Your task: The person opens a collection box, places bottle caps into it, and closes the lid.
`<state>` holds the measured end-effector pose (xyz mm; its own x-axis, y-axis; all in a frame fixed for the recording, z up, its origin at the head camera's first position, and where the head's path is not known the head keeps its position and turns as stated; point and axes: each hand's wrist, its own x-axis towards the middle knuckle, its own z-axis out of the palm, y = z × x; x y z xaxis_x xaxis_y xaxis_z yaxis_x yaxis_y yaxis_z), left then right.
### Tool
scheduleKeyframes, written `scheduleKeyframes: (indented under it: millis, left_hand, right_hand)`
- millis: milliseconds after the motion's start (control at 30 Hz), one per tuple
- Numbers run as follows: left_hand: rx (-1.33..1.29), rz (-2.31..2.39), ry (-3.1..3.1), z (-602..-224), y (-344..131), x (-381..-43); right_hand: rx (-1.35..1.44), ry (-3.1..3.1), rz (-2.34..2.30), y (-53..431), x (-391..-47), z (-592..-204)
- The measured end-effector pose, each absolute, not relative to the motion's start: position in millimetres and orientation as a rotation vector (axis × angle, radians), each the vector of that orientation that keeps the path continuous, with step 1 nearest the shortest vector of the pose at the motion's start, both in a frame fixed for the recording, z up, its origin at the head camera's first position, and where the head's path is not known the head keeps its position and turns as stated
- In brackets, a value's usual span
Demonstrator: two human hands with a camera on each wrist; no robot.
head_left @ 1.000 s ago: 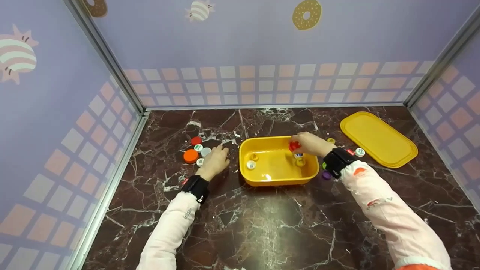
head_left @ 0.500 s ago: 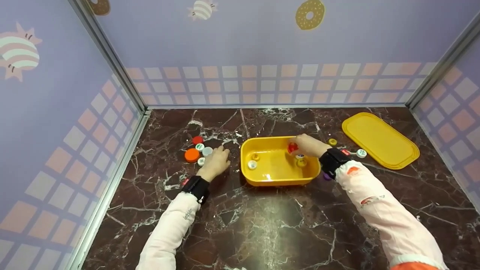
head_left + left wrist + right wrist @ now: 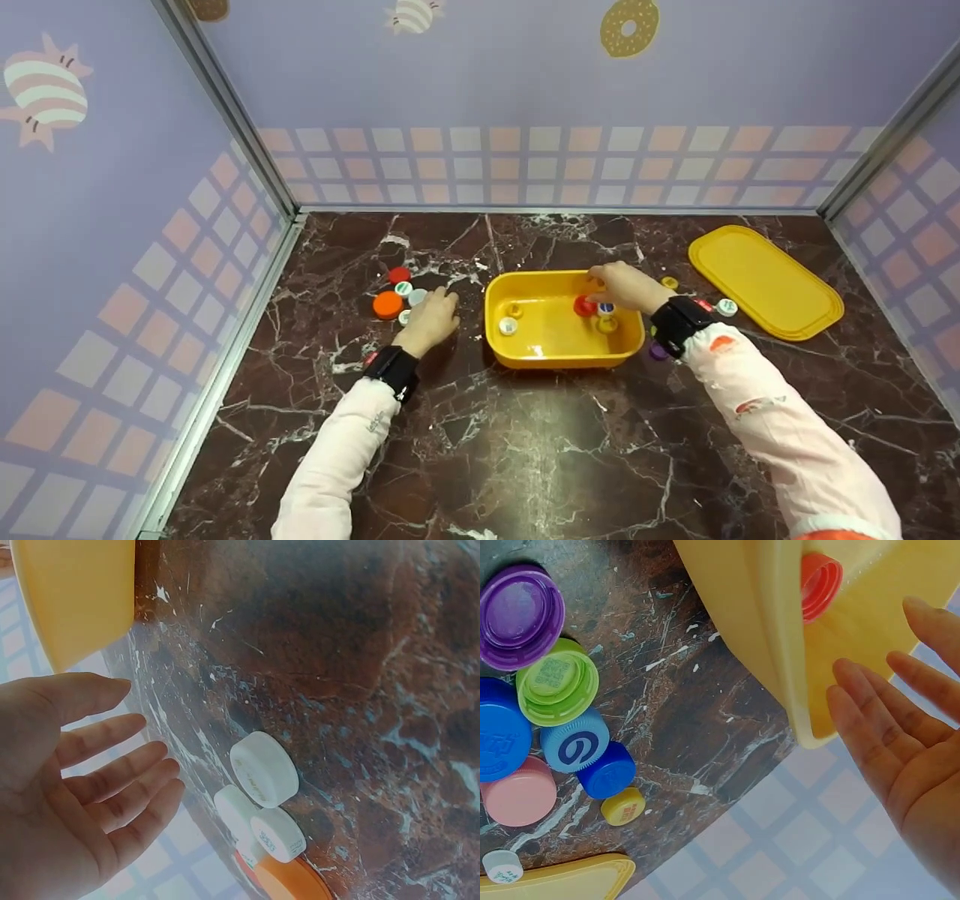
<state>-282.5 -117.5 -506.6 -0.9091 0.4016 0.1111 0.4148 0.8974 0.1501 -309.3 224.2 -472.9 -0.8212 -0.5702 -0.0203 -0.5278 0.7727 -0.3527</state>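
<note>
My right hand (image 3: 628, 289) hovers over the far right rim of a yellow plastic tub (image 3: 551, 361), fingers loosely extended and holding nothing. Below it in the tub lies a red bottle cap (image 3: 821, 586), beside a white-and-blue cap (image 3: 604, 308) and a yellow cap (image 3: 607, 324). Another white cap (image 3: 508, 325) sits at the tub's left. My left hand (image 3: 431, 322) is left of the tub with spread, relaxed fingers and an empty palm. Nearest to it are white caps (image 3: 264, 769), an orange cap (image 3: 289, 881) and a red cap (image 3: 399, 275).
A yellow lid (image 3: 765, 283) lies flat at the back right. Right of the tub are several loose caps, including purple (image 3: 521, 615), green (image 3: 559, 682), blue (image 3: 502, 731) and pink (image 3: 519, 791). Patterned panels (image 3: 555, 90) wall in the dark marble-look tabletop (image 3: 465, 450).
My right hand has let go of the red cap, which now lies in the tub, and has lifted slightly off it. The left hand has stayed put.
</note>
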Motion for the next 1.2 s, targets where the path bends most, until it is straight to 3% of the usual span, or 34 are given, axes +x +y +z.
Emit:
scheduleKeyframes:
  millis: [300, 1200]
  left_hand:
    - [-0.581, -0.284, -3.01, -508, -122, -286]
    - [-0.34, -0.223, -3.015, -521, -141, -301]
  right_hand:
    - [-1.003, 2.908, -0.615, 236, -306, -468]
    - [-0.541, 2.918, -0.763, 308, -294, -465]
